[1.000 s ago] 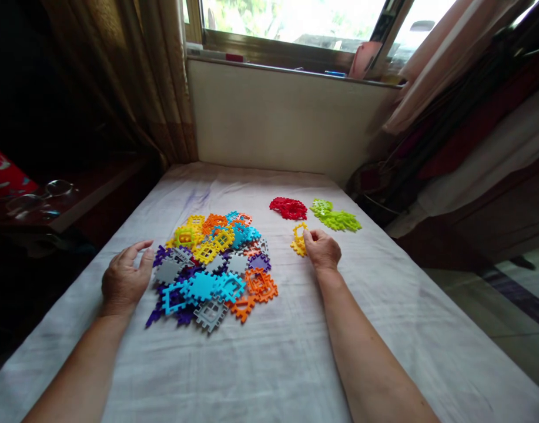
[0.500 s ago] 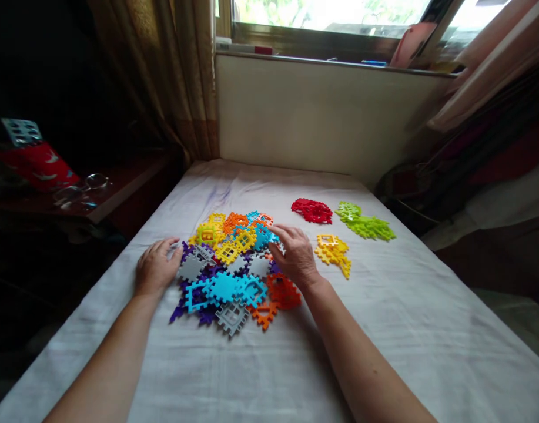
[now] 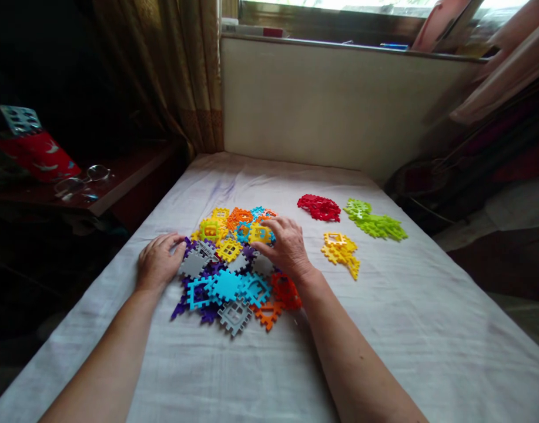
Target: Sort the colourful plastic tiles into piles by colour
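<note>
A mixed pile of flat plastic interlocking building pieces with notched edges lies on the sheet, including a blue piece [image 3: 227, 285], a grey piece [image 3: 235, 316] and an orange piece [image 3: 268, 315]. My right hand [image 3: 285, 247] is over the pile's upper right, thumb and fingers closed on a yellow interlocking piece [image 3: 259, 234] with window-like holes. At the pile's left edge, beside purple and grey pieces, my left hand [image 3: 160, 261] rests with its fingers stretched out, holding nothing.
Separate heaps of red pieces [image 3: 318, 208], green pieces [image 3: 377, 223] and yellow pieces [image 3: 341, 252] lie to the right on the white sheet [image 3: 198, 376]. Eyeglasses [image 3: 84, 179] and a red holder [image 3: 49, 158] stand on the dark side table at left.
My right hand has closed on a yellow piece and lifted it slightly from the pile, shifting it right. My left hand stays at the pile's left edge. The view has tilted downward a little.
</note>
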Available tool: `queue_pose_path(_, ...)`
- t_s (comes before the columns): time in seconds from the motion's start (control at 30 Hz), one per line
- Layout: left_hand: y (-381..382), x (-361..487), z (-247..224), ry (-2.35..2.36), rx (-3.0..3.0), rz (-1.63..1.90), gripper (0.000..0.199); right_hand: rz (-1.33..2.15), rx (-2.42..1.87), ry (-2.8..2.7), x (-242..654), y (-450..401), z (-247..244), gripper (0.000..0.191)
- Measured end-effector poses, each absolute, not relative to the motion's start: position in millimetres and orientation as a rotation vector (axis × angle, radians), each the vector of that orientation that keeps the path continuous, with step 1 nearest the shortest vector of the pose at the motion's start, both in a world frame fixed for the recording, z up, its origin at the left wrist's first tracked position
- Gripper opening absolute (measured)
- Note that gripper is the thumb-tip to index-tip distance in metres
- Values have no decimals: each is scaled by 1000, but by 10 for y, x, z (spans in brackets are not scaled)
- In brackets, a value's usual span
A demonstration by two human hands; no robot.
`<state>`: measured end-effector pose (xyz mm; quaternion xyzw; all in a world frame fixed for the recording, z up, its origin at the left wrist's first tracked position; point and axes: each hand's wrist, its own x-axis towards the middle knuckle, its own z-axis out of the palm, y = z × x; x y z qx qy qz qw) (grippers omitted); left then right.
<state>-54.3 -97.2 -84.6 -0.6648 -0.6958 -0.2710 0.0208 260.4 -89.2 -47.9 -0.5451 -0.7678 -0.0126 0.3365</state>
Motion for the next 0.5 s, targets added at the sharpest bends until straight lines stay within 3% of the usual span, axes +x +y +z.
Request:
queue_pose_path(0.3,-955,-577,-859,-2129,-2096,-833,37,-67,-2215,-1257,4086,-870,-472,50)
queue_pose_path(0.5,-924,-621,-901,-2133,-2079,-820,34,11,-2321,-1225,4171,-888,-622,46)
